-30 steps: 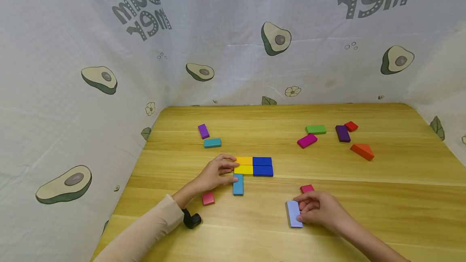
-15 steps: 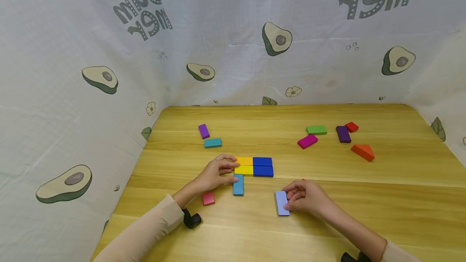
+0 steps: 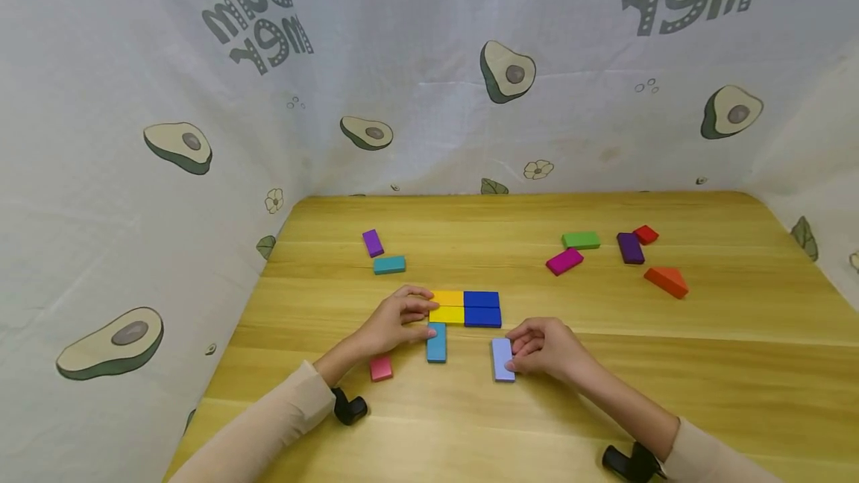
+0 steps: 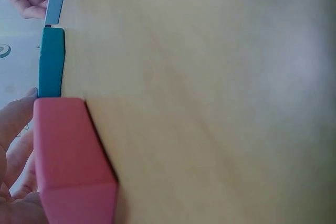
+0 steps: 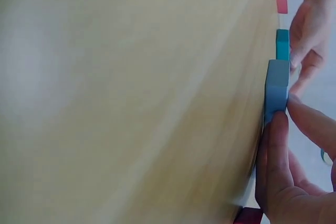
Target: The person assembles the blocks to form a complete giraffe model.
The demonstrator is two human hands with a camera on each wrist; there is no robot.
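Seems to be at the step of steadying a flat layout on the left and adding a piece on the right. Start with the left hand (image 3: 389,325), extended from eight o'clock, relaxed and gripping nothing, with fingertips at the nine o'clock end of two yellow rectangular blocks (image 3: 450,314) and thumb on the sky-blue rectangular block (image 3: 436,349), between their six and seven o'clock. Find two dark blue rectangular blocks (image 3: 482,316) flush with the yellow at three o'clock. At five o'clock of that blue pair, slightly apart, find the lavender rectangular block (image 3: 502,361), held in a narrow thumb-and-finger pinch (hard to tell how firmly) by the right hand (image 3: 547,349), angled in from four o'clock. Probably calls next for a short slide toward eleven o'clock, against the blue.
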